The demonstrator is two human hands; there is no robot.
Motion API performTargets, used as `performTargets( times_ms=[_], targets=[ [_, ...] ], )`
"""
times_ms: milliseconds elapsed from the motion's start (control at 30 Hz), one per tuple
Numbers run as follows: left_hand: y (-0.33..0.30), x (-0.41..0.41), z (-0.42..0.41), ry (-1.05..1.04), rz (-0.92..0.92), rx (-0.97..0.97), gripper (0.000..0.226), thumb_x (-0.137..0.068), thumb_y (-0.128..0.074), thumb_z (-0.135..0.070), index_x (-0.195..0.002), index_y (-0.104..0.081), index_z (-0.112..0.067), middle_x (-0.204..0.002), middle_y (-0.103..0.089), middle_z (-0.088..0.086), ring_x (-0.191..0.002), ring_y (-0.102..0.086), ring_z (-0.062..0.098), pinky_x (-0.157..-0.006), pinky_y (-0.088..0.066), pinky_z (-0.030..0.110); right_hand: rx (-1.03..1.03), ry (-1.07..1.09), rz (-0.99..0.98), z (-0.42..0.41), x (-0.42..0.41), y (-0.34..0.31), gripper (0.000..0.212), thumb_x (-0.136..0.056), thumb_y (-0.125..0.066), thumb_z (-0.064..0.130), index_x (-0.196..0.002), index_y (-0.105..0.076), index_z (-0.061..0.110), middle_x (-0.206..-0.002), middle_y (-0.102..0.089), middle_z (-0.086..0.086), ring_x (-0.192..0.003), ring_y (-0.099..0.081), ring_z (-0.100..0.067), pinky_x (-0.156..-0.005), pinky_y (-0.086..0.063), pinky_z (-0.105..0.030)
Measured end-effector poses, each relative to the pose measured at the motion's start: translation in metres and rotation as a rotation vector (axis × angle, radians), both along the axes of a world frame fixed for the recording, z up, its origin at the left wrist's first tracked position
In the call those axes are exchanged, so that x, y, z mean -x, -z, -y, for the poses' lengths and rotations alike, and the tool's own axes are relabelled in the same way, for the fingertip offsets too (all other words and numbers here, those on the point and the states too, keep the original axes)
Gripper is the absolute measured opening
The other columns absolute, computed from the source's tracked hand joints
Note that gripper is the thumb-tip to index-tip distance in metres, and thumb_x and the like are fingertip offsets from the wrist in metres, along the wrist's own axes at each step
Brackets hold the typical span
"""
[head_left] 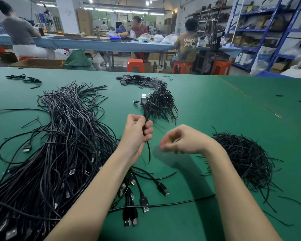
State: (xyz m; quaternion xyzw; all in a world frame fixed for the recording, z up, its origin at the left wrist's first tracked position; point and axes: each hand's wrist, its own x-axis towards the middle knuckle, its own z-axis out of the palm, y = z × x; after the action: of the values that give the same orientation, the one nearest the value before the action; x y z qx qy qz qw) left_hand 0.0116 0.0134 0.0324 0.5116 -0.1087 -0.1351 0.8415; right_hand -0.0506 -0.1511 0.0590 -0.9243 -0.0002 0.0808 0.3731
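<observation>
My left hand grips a black cable above the green table; its loose end hangs down below my fist. The cable runs up to a USB plug beside a small bundle of tied cables. My right hand hovers just right of the left, blurred, fingers loosely curled; whether it holds anything is unclear. A big heap of black USB cables lies at my left. A pile of thin black ties sits at my right.
A heap of small flat black pieces lies at the table's far middle. Loose USB plugs lie under my left forearm. Behind the table, people sit at a blue bench on orange stools; blue shelving stands far right.
</observation>
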Motion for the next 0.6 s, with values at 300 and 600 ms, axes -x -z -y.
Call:
performTargets(
  times_ms=[300, 600],
  targets=[
    [-0.005, -0.003, -0.008, -0.016, 0.005, 0.002, 0.018, -0.106, -0.032, -0.009, -0.091, -0.032, -0.018, -0.065, -0.047, -0.004, -0.053, -0.034, 0.009, -0.042, -0.024, 0.017, 0.207, -0.204, -0.189, -0.049, -0.008, 0.013, 0.016, -0.073, -0.089, 0.031, -0.085, -0.079, 0.03, -0.086, -0.076, 0.009, -0.071, -0.062, -0.005, -0.076, -0.05, -0.02],
    [-0.006, -0.003, -0.01, -0.015, -0.002, -0.006, 0.018, -0.106, -0.032, -0.009, -0.091, -0.032, -0.018, -0.065, -0.047, -0.004, -0.053, -0.034, 0.009, -0.043, -0.022, 0.017, 0.456, -0.11, -0.094, -0.034, -0.005, 0.002, 0.01, -0.09, -0.068, 0.029, -0.081, -0.07, 0.026, -0.073, -0.069, 0.011, -0.067, -0.063, -0.006, -0.069, -0.049, -0.023]
  ],
)
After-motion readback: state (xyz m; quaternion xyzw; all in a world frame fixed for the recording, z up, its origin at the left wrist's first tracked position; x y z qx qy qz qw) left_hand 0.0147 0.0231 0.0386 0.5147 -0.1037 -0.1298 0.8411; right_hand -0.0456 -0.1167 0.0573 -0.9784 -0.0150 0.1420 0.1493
